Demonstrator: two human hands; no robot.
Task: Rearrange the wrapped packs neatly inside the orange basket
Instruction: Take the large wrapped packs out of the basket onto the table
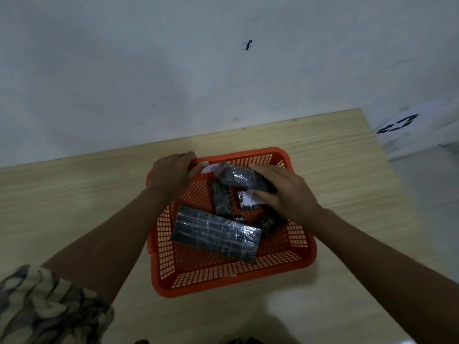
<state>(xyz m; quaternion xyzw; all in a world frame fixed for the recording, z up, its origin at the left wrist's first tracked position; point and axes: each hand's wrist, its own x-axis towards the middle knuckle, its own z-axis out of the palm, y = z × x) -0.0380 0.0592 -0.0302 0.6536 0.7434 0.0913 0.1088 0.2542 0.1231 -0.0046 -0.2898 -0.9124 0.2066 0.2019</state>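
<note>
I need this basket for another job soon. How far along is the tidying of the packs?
Early on, it seems. Done: every visible pack is inside the orange basket, and the large flat pack lies flat, though askew. In hand: both the left hand and right hand hold a dark wrapped pack above the far side. Left: the smaller packs beneath lie at mixed angles, not aligned.

Both forearms are bare. At the lower left of the frame, the left arm wears a patterned sleeve (pixel 47 309), cream blotched with grey and dark blue.
</note>
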